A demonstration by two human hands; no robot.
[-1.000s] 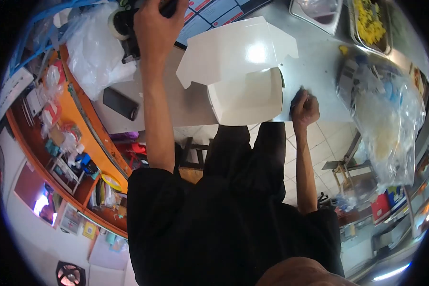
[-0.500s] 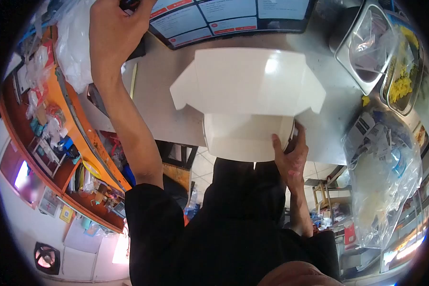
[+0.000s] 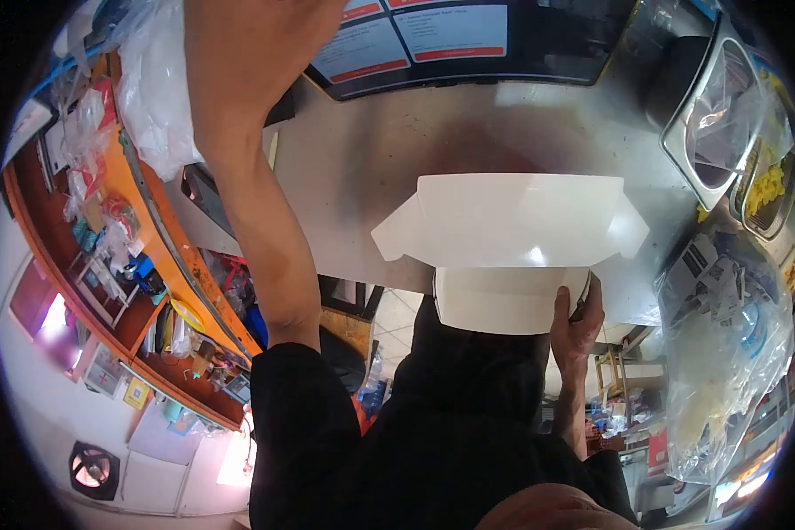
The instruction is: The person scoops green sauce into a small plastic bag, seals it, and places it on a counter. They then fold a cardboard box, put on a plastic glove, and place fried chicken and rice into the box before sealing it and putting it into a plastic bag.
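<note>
In a cluttered room, a metal table [image 3: 380, 150] carries a lit screen [image 3: 459, 35] at its far side. The open white box [image 3: 503, 300] sits nearer the person than half a second ago, apparently reaching past the table's near edge, so the right hand [image 3: 579, 322] likely steadies it, thumb inside and fingers outside its wall. The left hand [image 3: 256, 44] is beside the screen; its fingers are out of frame, their hold impossible to tell.
</note>
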